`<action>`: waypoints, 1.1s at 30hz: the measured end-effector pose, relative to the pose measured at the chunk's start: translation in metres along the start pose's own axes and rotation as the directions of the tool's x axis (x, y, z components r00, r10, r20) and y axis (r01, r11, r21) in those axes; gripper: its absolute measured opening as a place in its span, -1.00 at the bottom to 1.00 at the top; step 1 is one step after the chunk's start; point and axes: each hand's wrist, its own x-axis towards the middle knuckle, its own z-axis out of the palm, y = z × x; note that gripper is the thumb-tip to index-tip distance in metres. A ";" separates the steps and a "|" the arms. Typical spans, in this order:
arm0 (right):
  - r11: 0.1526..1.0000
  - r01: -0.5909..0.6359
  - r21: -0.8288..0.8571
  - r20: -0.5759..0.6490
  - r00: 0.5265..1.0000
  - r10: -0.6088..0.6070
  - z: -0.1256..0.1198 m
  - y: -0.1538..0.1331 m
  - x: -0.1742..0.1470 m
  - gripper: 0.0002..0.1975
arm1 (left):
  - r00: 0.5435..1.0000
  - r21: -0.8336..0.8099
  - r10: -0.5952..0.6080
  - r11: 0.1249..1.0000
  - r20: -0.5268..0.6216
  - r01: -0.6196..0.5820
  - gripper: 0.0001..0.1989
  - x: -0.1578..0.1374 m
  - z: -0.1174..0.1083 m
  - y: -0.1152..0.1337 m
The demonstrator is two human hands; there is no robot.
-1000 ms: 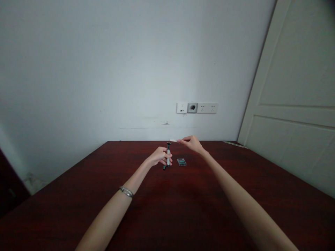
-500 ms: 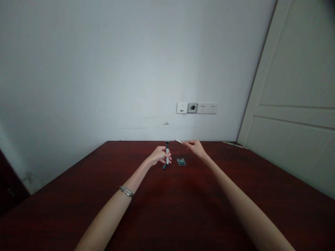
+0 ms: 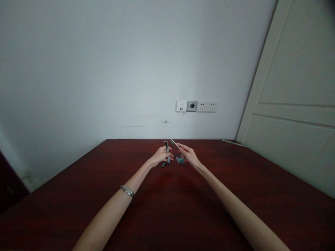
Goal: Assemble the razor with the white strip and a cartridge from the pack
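My left hand [image 3: 159, 156] is closed around the handle of a razor [image 3: 168, 150], held upright with its dark head at the top. Between the fingertips of my right hand [image 3: 190, 156] is a slim white toothbrush [image 3: 175, 144], tilted so that its bristle end points up and left toward the razor head. The two tools are close but apart. A small clear plastic case [image 3: 180, 160] with green parts inside lies on the table just under my right fingers. Below my left hand rests a small dark-green piece [image 3: 163, 165], its kind too small to make out.
The dark red wooden table [image 3: 167, 209] runs back to a pale wall [image 3: 146, 69]. Sockets and switch plates [image 3: 196, 106] sit low on that wall. A white panelled door [image 3: 293, 97] stands at the right, and a flat thin strip [image 3: 233, 143] lies at the far right table edge.
My right hand has come left and slightly down, and the toothbrush now tilts up near the razor head. The razor has turned in my left hand so its head faces left.
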 end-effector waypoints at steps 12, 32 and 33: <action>0.999 0.034 -0.036 0.017 0.999 -0.034 0.015 -0.008 -0.010 -0.49 | 0.999 0.092 0.019 0.996 -0.028 -0.016 -0.82 0.005 -0.002 -0.008; 0.883 0.247 -0.400 -0.006 0.962 -0.272 -0.004 -0.001 -0.006 -0.58 | 0.991 0.211 0.026 0.978 -0.134 0.003 -0.78 0.007 -0.006 -0.010; 0.882 0.255 -0.396 -0.005 0.960 -0.280 -0.004 -0.001 -0.006 -0.58 | 0.987 0.238 0.044 0.971 -0.157 -0.005 -0.79 0.008 -0.007 -0.011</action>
